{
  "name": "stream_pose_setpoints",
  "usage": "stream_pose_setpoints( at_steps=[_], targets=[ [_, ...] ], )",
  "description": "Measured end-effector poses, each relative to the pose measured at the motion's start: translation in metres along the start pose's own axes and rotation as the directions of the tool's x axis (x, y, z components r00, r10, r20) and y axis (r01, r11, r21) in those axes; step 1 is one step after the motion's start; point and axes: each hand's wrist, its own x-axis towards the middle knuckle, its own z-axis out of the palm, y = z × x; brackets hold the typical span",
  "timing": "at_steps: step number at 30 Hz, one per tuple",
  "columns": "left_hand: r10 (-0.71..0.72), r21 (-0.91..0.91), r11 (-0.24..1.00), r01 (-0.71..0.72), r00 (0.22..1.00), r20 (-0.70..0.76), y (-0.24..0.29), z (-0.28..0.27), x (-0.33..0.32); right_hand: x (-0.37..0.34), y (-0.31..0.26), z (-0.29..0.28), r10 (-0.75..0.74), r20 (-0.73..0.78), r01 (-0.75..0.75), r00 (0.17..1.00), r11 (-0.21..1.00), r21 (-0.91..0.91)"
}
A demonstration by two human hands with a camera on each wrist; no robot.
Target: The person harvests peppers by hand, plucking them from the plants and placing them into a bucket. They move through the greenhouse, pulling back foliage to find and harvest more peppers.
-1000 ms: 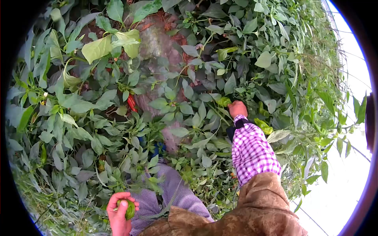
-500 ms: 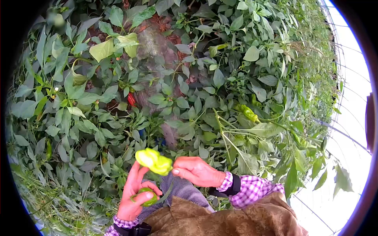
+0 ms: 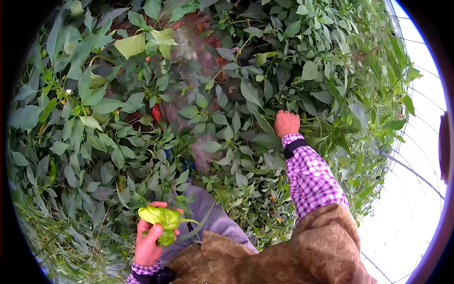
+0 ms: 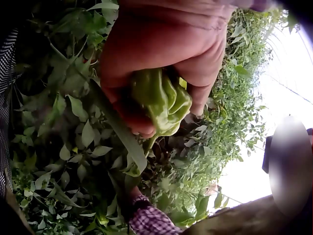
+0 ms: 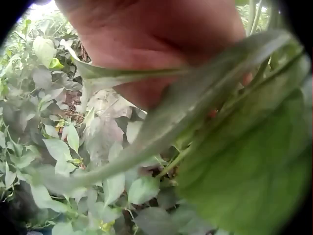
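My left hand holds two green peppers in front of my lap. The paler, lighter green pepper lies on top across the fingers, its stem pointing right. Below it, the second green pepper sits in the palm under the thumb. The left wrist view shows a wrinkled green pepper between the fingers and palm. My right hand reaches into the pepper plants on the right, back of the hand up, with stems beside it. In the right wrist view a large leaf covers its fingers, and I cannot tell what they hold.
Dense pepper plants grow on both sides of a narrow soil strip. A red pepper hangs on the left side. A brown camouflage garment covers my lap; a bright wall with thin lines stands at the right.
My right hand brought a light green pepper from the right-hand plants to the left hand, which now holds it with the earlier one. The right hand has gone back into the foliage.
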Motion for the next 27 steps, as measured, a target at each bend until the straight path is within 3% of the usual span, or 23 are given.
stream_pose_setpoints(
  at_steps=[1,2,3,4,6,8,10,12,14,16,18,20,22,24,26,27],
  targets=[
    [-0.004,-0.010,1.000,0.004,1.000,-0.002,-0.001,-0.002,-0.002,-0.016,0.010,0.005,-0.055,0.244,0.049,0.968,0.998,0.028],
    [0.007,0.036,0.999,-0.006,1.000,-0.022,0.000,-0.004,-0.002,-0.035,0.018,0.030,-0.145,0.312,0.138,0.939,0.989,0.046],
    [0.019,0.082,0.996,-0.016,0.999,-0.039,0.000,-0.006,-0.001,-0.056,0.009,0.030,-0.110,0.343,0.098,0.933,0.994,0.051],
    [0.017,0.073,0.997,-0.015,0.999,-0.033,-0.001,-0.010,0.000,-0.074,-0.001,0.042,-0.021,0.303,-0.026,0.953,0.988,0.150],
    [0.041,0.066,0.997,-0.037,0.997,-0.070,-0.002,-0.019,-0.001,-0.100,-0.014,0.061,0.039,0.238,-0.103,0.970,0.959,0.262],
    [0.054,0.064,0.997,-0.048,0.994,-0.094,-0.003,-0.022,-0.001,-0.085,-0.007,0.071,-0.174,0.447,0.004,0.877,0.935,0.355],
    [0.093,0.080,0.993,-0.083,0.986,-0.137,-0.002,-0.025,-0.002,-0.066,0.006,0.086,-0.139,0.339,-0.016,0.930,0.909,0.417],
    [0.092,0.095,0.992,-0.079,0.985,-0.147,0.001,-0.024,-0.002,-0.050,0.022,0.095,0.111,0.170,-0.194,0.979,0.757,0.624],
    [0.078,0.073,0.995,-0.066,0.980,-0.183,0.004,-0.022,-0.001,-0.056,0.035,0.096,0.461,0.036,-0.367,0.886,0.652,0.664],
    [0.083,0.088,0.994,-0.067,0.978,-0.191,0.004,-0.021,0.002,-0.064,0.052,0.107,0.469,-0.082,-0.348,0.879,0.751,0.561],
    [0.073,0.103,0.993,-0.052,0.975,-0.209,0.003,-0.022,0.003,-0.066,0.058,0.114,0.476,0.097,-0.460,0.874,0.748,0.477],
    [0.081,0.144,0.988,-0.054,0.978,-0.191,0.001,-0.022,0.005,-0.069,0.054,0.115,0.552,0.059,-0.530,0.831,0.757,0.382],
    [0.090,0.181,0.982,-0.060,0.983,-0.161,-0.001,-0.019,0.007,-0.064,0.064,0.126,0.442,-0.072,-0.358,0.894,0.803,0.477],
    [0.085,0.188,0.981,-0.059,0.987,-0.134,-0.002,-0.014,0.008,-0.056,0.066,0.132,0.498,0.081,-0.486,0.864,0.778,0.399],
    [0.074,0.185,0.981,-0.052,0.991,-0.114,-0.004,-0.010,0.009,-0.044,0.076,0.175,0.398,0.012,-0.394,0.917,0.902,0.178],
    [0.063,0.180,0.983,-0.043,0.992,-0.108,-0.004,-0.009,0.008,-0.040,0.077,0.171,0.400,0.014,-0.395,0.916,0.900,0.185]
  ],
)
